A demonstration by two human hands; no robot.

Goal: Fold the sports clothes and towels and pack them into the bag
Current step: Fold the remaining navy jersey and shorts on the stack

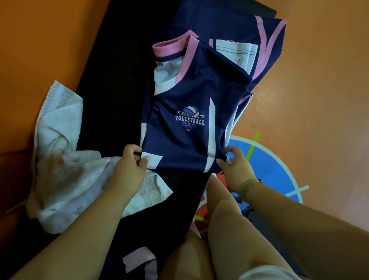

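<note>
Both hands hold the near hem of a folded jersey.

The left hand and right hand each pinch a hem corner of the jersey, spread on a black bench; a towel lies crumpled just left of the left hand.

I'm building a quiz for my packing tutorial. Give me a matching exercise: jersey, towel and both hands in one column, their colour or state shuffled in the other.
1. jersey
2. towel
3. left hand
4. right hand

A. white, crumpled, unfolded
B. pinches the jersey's near left corner
C. navy, volleyball logo facing up
D. grips the jersey's near right corner

Pairs: 1-C, 2-A, 3-B, 4-D
</note>
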